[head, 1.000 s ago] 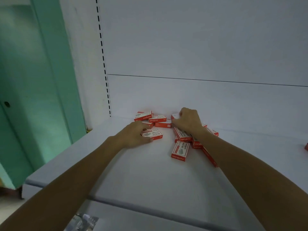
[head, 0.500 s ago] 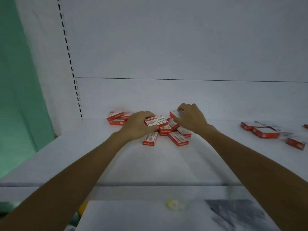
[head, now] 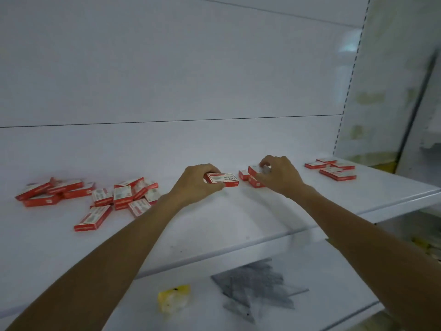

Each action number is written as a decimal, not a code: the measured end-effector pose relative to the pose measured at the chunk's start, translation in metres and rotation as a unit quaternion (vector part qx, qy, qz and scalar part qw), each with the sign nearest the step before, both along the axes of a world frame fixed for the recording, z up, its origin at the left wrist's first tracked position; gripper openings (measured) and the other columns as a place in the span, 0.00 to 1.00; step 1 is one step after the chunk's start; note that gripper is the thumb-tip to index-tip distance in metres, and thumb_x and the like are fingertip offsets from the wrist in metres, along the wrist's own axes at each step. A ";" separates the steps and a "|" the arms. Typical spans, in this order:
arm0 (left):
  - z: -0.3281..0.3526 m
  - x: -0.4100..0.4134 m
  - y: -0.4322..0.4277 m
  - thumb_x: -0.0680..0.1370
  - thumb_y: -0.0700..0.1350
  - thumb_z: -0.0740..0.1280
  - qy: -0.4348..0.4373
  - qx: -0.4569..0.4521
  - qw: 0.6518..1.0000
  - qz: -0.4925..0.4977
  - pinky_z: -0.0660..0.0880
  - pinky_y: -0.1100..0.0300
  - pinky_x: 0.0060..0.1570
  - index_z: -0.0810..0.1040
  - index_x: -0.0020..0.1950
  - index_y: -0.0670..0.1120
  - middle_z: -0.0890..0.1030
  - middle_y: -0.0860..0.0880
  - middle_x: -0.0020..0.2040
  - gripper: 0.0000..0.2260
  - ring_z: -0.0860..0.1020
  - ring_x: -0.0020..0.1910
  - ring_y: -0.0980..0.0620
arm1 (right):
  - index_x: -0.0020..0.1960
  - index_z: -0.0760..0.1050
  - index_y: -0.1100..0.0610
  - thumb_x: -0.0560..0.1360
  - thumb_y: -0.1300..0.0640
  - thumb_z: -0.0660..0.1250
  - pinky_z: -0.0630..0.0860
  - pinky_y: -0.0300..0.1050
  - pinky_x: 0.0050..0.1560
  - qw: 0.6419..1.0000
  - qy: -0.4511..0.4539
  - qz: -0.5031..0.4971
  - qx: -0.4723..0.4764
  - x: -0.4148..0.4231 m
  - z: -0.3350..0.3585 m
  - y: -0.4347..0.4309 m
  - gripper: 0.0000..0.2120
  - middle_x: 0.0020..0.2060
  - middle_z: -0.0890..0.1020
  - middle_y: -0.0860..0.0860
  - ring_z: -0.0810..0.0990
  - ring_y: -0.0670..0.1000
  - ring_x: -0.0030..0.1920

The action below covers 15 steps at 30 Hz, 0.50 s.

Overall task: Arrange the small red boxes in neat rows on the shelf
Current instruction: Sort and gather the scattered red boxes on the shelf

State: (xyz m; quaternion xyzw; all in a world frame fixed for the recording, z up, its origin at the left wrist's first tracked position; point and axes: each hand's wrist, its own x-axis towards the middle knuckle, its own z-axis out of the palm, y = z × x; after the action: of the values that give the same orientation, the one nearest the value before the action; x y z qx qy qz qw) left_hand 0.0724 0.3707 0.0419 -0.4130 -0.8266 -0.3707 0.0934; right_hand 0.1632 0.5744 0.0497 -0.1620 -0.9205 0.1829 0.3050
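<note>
Nearest, at the bottom of the frame, a lower shelf [head: 329, 278] carries a blurred yellow object [head: 174, 297] and a grey bundle [head: 256, 286]; what either one is cannot be told. Two bare forearms rise from the lower corners over the white shelf [head: 238, 223] above it. Toward the left, closest to that shelf's front edge, a lone box [head: 93, 218] lies flat and askew. Just behind it sits a jumbled pile of boxes [head: 128, 195], some leaning on others, and further left a loose group of boxes [head: 52, 191]. In the middle of the frame the left hand [head: 196, 186] grips a red box [head: 223, 179], label up, fingers curled over its left end. Just right of it, the right hand [head: 280, 176] has its fingers curled round a second red box [head: 254, 169] atop a small cluster [head: 248, 179]. Farther right, four boxes [head: 334, 169] lie near the white back panel [head: 191, 80] and its perforated upright [head: 346, 96].
</note>
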 end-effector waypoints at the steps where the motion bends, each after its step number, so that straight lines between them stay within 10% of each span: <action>1: -0.001 0.004 0.016 0.70 0.47 0.72 -0.002 -0.001 1.000 -0.003 0.68 0.76 0.35 0.78 0.51 0.50 0.81 0.53 0.49 0.11 0.76 0.42 0.60 | 0.54 0.76 0.59 0.72 0.43 0.66 0.76 0.48 0.50 1.000 -0.010 -0.001 0.008 0.007 0.000 0.015 0.21 0.47 0.81 0.55 0.77 0.56 0.50; 15: -0.015 0.024 0.092 0.69 0.46 0.73 -0.017 0.042 0.998 0.039 0.68 0.75 0.38 0.79 0.51 0.50 0.79 0.55 0.47 0.12 0.75 0.41 0.64 | 0.58 0.73 0.58 0.73 0.41 0.63 0.72 0.49 0.54 0.983 -0.095 0.112 0.114 0.014 -0.025 0.075 0.24 0.53 0.79 0.55 0.71 0.54 0.57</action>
State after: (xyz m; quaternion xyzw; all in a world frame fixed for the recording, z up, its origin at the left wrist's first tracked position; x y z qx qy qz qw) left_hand 0.0967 0.4627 0.0269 -0.3695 -0.8273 -0.4085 0.1109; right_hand 0.1773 0.6490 0.0249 -0.0386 -0.9724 0.0934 0.2102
